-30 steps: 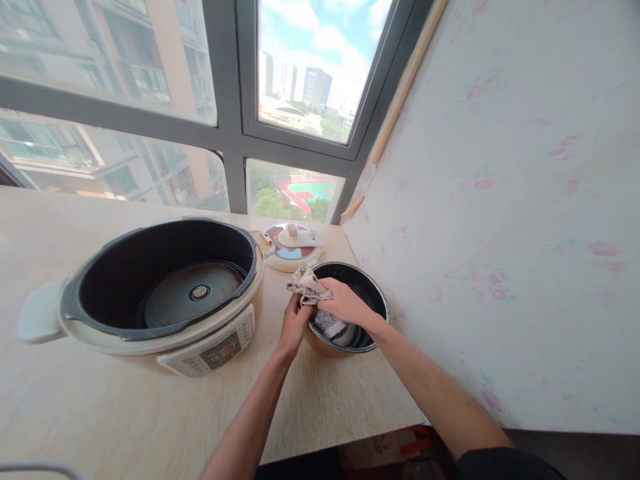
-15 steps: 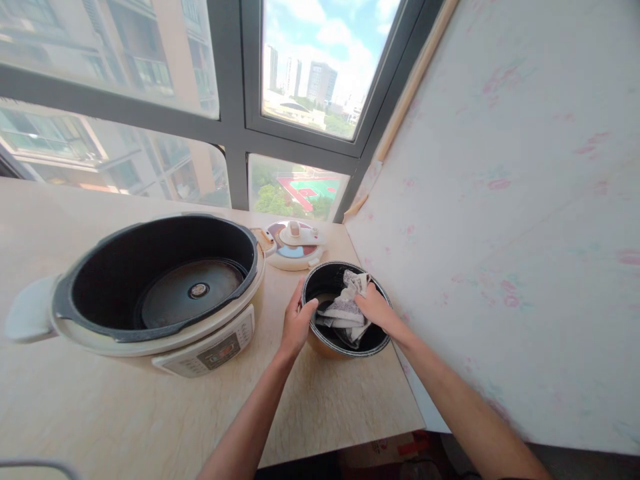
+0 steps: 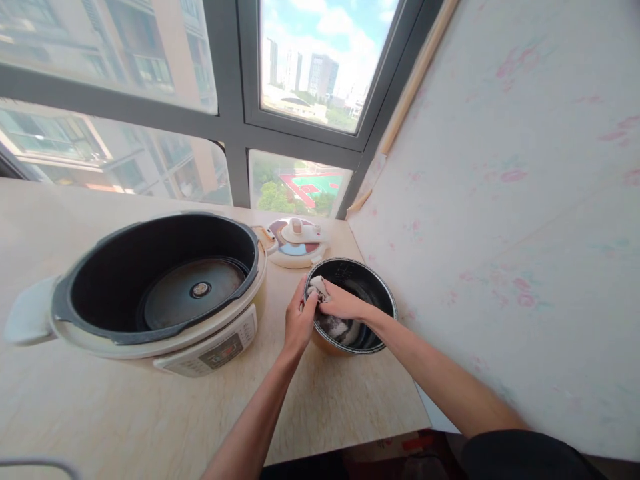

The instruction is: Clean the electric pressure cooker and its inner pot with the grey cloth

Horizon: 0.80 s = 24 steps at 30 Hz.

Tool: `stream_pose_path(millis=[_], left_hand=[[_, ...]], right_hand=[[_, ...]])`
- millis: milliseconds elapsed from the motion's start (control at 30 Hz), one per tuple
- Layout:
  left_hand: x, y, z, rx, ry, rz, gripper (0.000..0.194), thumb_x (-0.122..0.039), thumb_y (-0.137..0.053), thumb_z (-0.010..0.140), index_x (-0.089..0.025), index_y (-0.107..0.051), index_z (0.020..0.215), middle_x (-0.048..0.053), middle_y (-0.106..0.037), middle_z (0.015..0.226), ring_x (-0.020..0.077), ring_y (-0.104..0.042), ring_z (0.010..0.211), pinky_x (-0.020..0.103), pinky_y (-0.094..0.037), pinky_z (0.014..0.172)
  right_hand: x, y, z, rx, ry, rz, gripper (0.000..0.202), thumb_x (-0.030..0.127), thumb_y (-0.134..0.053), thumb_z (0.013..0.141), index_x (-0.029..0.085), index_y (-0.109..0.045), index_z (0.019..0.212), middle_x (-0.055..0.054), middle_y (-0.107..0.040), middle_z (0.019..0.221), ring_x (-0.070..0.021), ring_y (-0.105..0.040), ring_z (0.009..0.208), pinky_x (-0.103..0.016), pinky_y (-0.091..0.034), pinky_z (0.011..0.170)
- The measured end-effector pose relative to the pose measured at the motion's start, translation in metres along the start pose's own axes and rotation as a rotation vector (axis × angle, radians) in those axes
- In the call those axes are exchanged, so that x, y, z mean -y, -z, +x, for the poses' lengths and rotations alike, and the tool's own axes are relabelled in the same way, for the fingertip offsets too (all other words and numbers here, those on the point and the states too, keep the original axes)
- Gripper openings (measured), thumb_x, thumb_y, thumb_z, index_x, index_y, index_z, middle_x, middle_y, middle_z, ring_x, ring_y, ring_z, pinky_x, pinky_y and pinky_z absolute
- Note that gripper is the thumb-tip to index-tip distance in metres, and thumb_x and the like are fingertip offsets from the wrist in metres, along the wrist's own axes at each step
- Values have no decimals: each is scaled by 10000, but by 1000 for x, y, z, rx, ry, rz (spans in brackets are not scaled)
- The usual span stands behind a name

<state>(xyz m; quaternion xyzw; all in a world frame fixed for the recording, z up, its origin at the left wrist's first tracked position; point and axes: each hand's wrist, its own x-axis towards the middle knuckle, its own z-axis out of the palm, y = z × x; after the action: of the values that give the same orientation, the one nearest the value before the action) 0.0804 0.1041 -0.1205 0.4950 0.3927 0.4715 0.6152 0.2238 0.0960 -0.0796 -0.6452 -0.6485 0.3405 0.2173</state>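
Observation:
A round inner pot [image 3: 373,283], black inside and tan outside, stands near the right edge of the counter. My left hand [image 3: 301,319] grips its left rim, thumb on the inner side and fingers outside. Inside the pot, my right hand [image 3: 340,301] is closed on a crumpled grey-white cloth [image 3: 336,327], pressed against the left part of the inner wall close to my left thumb. Part of the cloth hangs down toward the pot's bottom. My right fingertips are partly hidden in the cloth.
On the left of the marble-patterned counter [image 3: 165,427] sits a large open cooker body [image 3: 215,353] with a control panel. Its round lid [image 3: 295,250] lies behind the pot. Windows rise at the back, and a flowered wall [image 3: 525,233] stands at the right.
My right hand has moved with the cloth from the pot's right side to its left wall, near my left hand. My left hand remains on the rim.

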Motion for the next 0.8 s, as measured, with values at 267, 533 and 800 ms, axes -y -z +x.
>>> stream_pose_path(millis=[267, 533, 800], left_hand=[[-3, -9, 0, -91, 7, 31, 557, -143, -561, 822, -201, -631, 1372, 50, -626, 1427, 236, -536, 1369, 365, -366, 1191], [-10, -3, 5, -27, -32, 63, 669, -52, -552, 677, -181, -669, 1322, 45, -678, 1354, 249, -607, 1287, 362, -412, 1154], [-15, 3, 7, 69, -40, 23, 704, -42, -544, 636, -193, -686, 1309, 35, -679, 1354, 267, -592, 1306, 379, -411, 1154]], right_hand=[[22, 40, -33, 544, -27, -217, 252, 62, -629, 610, 209, -606, 813, 43, -636, 778, -145, -575, 708, -214, -409, 615], [13, 50, -61, 331, -94, -696, 329, -21, -676, 594, 263, -754, 741, -9, -706, 715, -216, -676, 683, -270, -414, 601], [-17, 32, -48, 73, 116, -1065, 231, 64, -600, 889, 207, -777, 853, -130, -737, 1023, -307, -638, 1021, -488, -455, 896]])
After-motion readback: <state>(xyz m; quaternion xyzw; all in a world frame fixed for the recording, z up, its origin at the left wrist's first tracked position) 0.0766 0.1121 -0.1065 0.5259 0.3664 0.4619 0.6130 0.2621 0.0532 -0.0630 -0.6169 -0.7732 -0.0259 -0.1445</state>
